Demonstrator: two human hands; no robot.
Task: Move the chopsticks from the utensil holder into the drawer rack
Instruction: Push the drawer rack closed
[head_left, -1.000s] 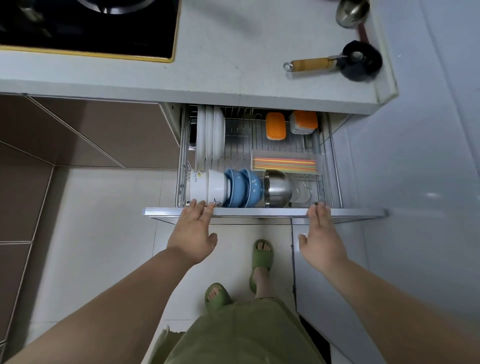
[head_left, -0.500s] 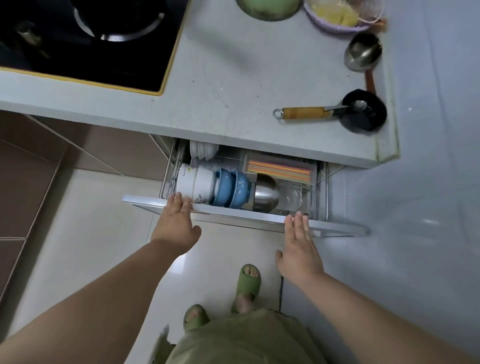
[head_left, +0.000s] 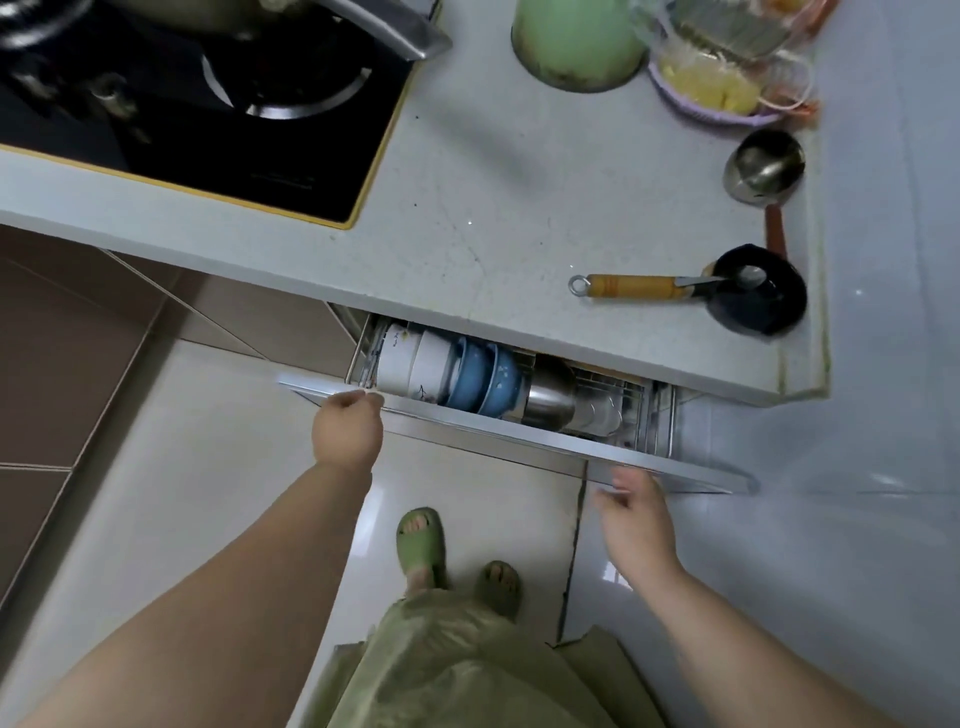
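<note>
The drawer rack (head_left: 519, 434) under the counter stands only a little way out. Its wire basket shows white bowls (head_left: 410, 364), blue bowls (head_left: 483, 382) and a steel bowl (head_left: 550, 397). The chopsticks are hidden under the counter edge. My left hand (head_left: 347, 431) rests against the drawer's metal front at its left end, fingers curled. Just below the drawer front's right part, my right hand (head_left: 636, 514) is blurred, its fingers apart and holding nothing.
The grey counter (head_left: 519, 208) carries a black hob (head_left: 197, 104), a green pot (head_left: 576, 41), a purple basket of food (head_left: 722, 88), a steel ladle (head_left: 763, 166) and a black ladle with a wooden handle (head_left: 691, 291). My feet in green slippers (head_left: 421, 540) stand on the white tiled floor.
The drawer has slid far inward, hiding the chopsticks tray and plates. Both hands followed it; the right hand has come off the front. The view tilted up over the counter.
</note>
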